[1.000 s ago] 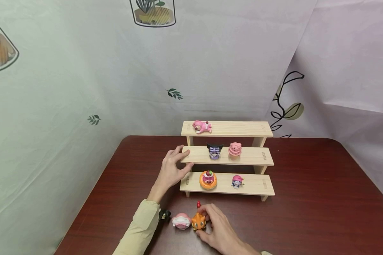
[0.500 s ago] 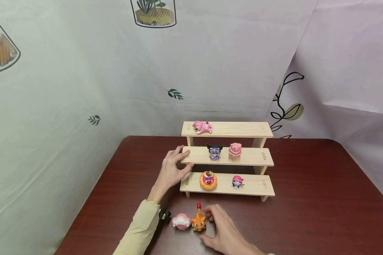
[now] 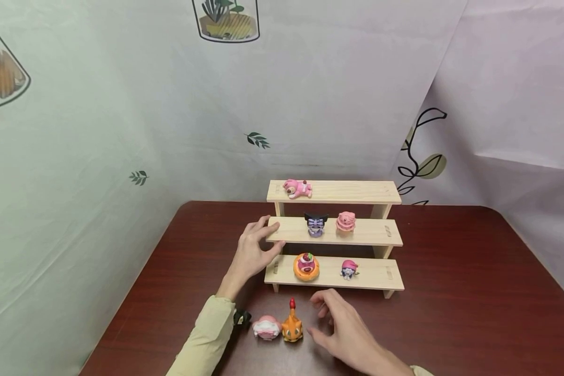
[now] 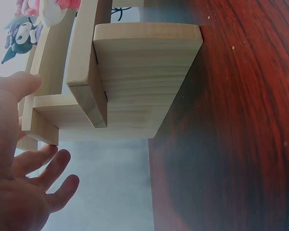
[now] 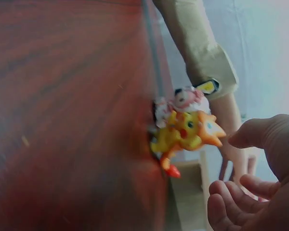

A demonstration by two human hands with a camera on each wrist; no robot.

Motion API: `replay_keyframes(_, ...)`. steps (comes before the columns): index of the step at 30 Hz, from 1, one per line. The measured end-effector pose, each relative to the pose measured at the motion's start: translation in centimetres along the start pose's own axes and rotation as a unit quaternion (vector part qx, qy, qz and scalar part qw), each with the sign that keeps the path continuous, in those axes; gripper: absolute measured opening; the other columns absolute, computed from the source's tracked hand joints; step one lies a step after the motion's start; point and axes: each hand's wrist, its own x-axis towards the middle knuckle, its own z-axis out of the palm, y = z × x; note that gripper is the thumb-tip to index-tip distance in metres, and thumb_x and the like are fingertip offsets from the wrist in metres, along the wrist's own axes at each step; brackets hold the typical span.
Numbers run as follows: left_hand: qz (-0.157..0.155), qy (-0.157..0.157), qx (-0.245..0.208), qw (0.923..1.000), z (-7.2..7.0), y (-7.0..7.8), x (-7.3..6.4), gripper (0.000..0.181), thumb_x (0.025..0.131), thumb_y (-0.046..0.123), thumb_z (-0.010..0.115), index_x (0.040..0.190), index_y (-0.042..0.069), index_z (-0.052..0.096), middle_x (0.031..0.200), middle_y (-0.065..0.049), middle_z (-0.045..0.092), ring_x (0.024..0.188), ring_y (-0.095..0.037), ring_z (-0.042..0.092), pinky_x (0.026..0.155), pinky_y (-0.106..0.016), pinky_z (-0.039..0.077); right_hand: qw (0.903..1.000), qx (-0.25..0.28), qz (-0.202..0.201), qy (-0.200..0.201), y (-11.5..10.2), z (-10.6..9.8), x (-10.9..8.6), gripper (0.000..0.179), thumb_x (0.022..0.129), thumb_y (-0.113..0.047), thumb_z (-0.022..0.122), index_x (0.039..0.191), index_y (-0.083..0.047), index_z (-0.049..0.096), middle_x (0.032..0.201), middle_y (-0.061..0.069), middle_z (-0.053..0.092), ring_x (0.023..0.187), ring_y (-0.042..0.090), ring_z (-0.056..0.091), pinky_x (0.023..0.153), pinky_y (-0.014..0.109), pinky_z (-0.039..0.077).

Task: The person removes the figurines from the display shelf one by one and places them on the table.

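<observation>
My left hand [image 3: 250, 250] grips the left end of the middle board of a three-tier wooden display stand [image 3: 291, 230]. In the left wrist view, the thumb [image 4: 26, 83] lies at that board's edge, while the other fingers spread beyond it. My right hand [image 3: 345, 326] is off the table at the front, its fingers loosely bent around nothing. Just left of it, an orange figurine with a red-tipped tail [image 3: 292, 328] stands apart from the fingers. Beside that figurine is a pink-and-white figurine [image 3: 266, 328].
On the stand sit a pink lying bear figurine [image 3: 297, 189], a black-and-purple figurine [image 3: 315, 225], a pink swirl figurine [image 3: 345, 222], an orange ring-shaped figurine [image 3: 306, 267] and a small pink-capped figurine [image 3: 349, 269]. The dark red table [image 3: 460, 292] extends right. Patterned cloth [image 3: 338, 104] hangs behind.
My right hand has let go of the orange figurine and moved off to the right. The figurine stays beside the pink-and-white one. My left hand keeps its place on the stand.
</observation>
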Motion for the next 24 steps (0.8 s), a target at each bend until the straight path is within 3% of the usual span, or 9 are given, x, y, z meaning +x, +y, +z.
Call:
replay_keyframes(13,-0.001,0.002,-0.002,1.0000,0.0,-0.1,-0.1,0.044,0.080,0.017,0.083,0.119,0.000,0.073,0.132,-0.029,0.058,0.111,-0.045,0.056,0.088,-0.061,0.047,0.9980,0.035,-0.050,-0.017,-0.2,-3.6,2.6,0.036,0.077,0.003,0.080,0.105,-0.011,0.062,0.090,-0.007,0.064,0.076,0.011,0.062,0.059,0.026,0.051)
replay_keyframes(24,0.000,0.003,-0.009,1.0000,0.0,0.0,-0.2,0.044,0.081,0.016,0.083,0.120,-0.001,0.072,0.133,-0.029,0.058,0.111,-0.044,0.056,0.088,-0.060,0.047,0.9986,0.035,-0.036,0.014,-1.1,-7.1,5.6,0.036,0.078,0.007,0.079,0.106,-0.009,0.064,0.089,-0.003,0.067,0.075,0.008,0.064,0.058,0.027,0.052)
